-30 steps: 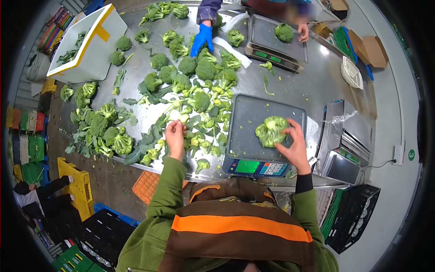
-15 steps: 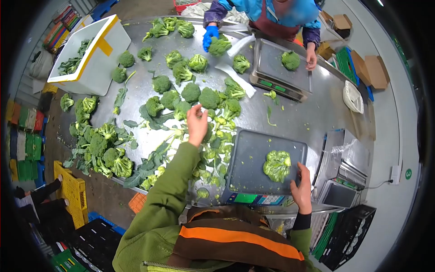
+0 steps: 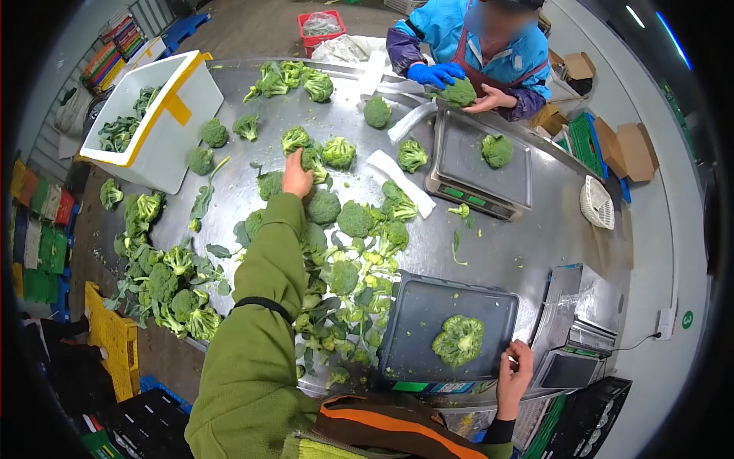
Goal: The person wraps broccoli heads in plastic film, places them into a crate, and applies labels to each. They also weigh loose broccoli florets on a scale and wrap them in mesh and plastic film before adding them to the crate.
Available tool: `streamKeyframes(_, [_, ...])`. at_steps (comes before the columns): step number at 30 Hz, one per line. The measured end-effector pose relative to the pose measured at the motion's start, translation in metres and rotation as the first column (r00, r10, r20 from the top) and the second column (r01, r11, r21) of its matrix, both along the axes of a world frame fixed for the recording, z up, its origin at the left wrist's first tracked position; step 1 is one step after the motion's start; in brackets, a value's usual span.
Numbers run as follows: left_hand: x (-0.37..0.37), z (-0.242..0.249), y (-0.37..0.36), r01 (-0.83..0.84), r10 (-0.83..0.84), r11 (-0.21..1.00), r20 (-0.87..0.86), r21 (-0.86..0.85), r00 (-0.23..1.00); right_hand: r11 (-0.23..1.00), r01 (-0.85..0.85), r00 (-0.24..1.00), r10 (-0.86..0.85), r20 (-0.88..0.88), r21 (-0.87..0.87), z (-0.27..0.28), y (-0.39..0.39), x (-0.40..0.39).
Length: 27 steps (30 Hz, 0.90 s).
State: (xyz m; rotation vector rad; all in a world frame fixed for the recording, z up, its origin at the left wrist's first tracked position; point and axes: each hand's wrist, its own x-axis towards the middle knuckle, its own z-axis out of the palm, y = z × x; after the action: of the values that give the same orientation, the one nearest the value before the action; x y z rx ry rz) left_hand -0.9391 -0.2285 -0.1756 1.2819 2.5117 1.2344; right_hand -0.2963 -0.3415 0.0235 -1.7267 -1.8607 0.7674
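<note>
My left hand (image 3: 297, 177) reaches across the metal table, its fingers closed about the side of a broccoli head (image 3: 314, 162). Part of the grip is hidden behind that head. Close by lie other broccoli heads (image 3: 338, 152). On the dark tray of the near scale (image 3: 413, 367) sits a broccoli head (image 3: 459, 340) with its cut underside up. My right hand (image 3: 514, 376) is beside the tray's right edge, fingers loosely bent and apart, with nothing in it. Trimmed leaves and small florets (image 3: 336, 321) are heaped left of the scale.
Across the table a co-worker's gloved hand (image 3: 436, 74) and bare hand hold a broccoli head (image 3: 459, 92) above another scale (image 3: 478, 172). A white foam box (image 3: 170, 138) with greens stands at left. A broccoli pile (image 3: 164, 287) lies along the left edge; a white basket (image 3: 596, 203) is at right.
My left hand has moved forward from above the near heads to a farther one. My right hand has drawn slightly back, fingers more bent. The co-worker has raised a head with both hands.
</note>
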Motion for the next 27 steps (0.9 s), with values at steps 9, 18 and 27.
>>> streamKeyframes(9, [0.047, 0.062, -0.056, -0.188, -0.16, 0.941, 0.86, 0.281, 0.485, 0.954, -0.278, 0.96, 0.271, 0.075, 0.108, -0.011, 0.001, -0.07])
streamKeyframes(18, [0.216, 0.13, -0.144, 0.292, -0.312, 0.921, 0.936, 0.257, 0.161, 0.985, -0.17, 0.947, 0.156, -0.281, -0.028, -0.059, 0.016, -0.027])
streamKeyframes(27, [0.37, 0.123, -0.164, 0.563, -0.526, 0.825, 0.432, 0.05, 0.732, 0.848, -0.493, 0.865, 0.502, 0.002, 0.192, -0.037, 0.009, -0.032])
